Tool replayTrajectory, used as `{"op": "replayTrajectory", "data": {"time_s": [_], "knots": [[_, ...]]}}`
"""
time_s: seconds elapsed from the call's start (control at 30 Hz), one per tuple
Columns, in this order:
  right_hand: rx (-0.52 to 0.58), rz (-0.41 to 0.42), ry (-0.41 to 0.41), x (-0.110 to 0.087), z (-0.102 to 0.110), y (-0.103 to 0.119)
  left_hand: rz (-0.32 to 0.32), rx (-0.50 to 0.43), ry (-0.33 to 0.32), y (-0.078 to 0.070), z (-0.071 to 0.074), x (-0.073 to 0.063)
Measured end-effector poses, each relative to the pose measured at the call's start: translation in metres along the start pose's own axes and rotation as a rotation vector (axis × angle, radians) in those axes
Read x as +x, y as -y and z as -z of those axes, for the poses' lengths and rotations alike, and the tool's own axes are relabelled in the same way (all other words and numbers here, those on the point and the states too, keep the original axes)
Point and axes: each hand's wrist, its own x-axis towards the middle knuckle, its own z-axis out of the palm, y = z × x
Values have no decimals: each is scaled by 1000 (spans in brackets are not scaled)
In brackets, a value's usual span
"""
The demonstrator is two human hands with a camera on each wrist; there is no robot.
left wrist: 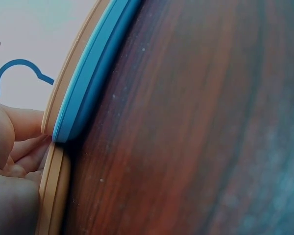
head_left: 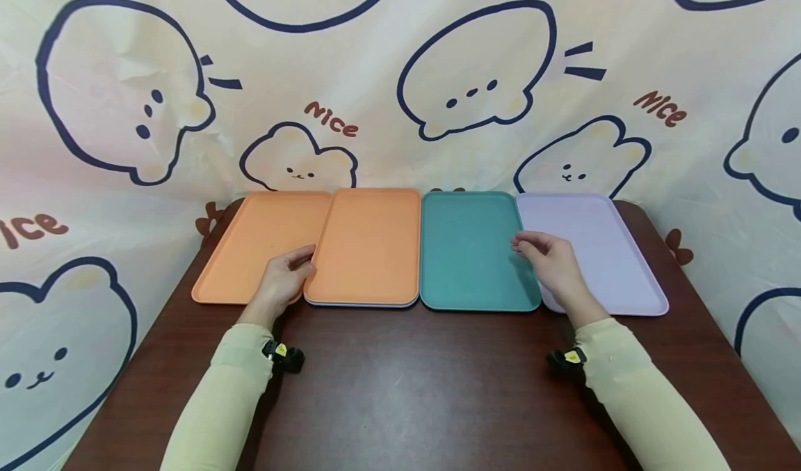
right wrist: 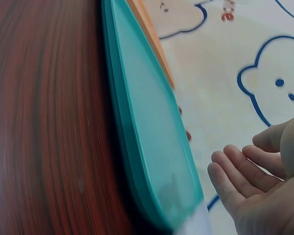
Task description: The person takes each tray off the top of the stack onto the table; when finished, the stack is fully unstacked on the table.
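My left hand (head_left: 281, 276) is at the left edge of an orange tray (head_left: 372, 248), thumb and fingertips against its rim. That tray lies on a blue tray (left wrist: 88, 88), whose edge shows beneath it. Another orange tray (head_left: 250, 248) lies to the left, partly under my left hand. My right hand (head_left: 553, 262) hovers over the seam between a green tray (head_left: 469, 248) and a lilac tray (head_left: 601, 248). In the right wrist view its fingers (right wrist: 230, 171) are loosely bent, apart from the green tray, with nothing in them.
The trays stand side by side in a row at the back of a dark brown wooden table (head_left: 400, 387). Behind and beside the table hangs a pale cloth (head_left: 375, 60) printed with cartoon animals. Each wrist wears a small black camera.
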Motion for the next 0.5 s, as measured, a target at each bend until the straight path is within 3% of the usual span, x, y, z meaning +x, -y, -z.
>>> {"op": "replayTrajectory", "data": {"time_s": [0.5], "knots": [[120,32,102,12,-74,24,21,-25,-4,3,0,4]]}}
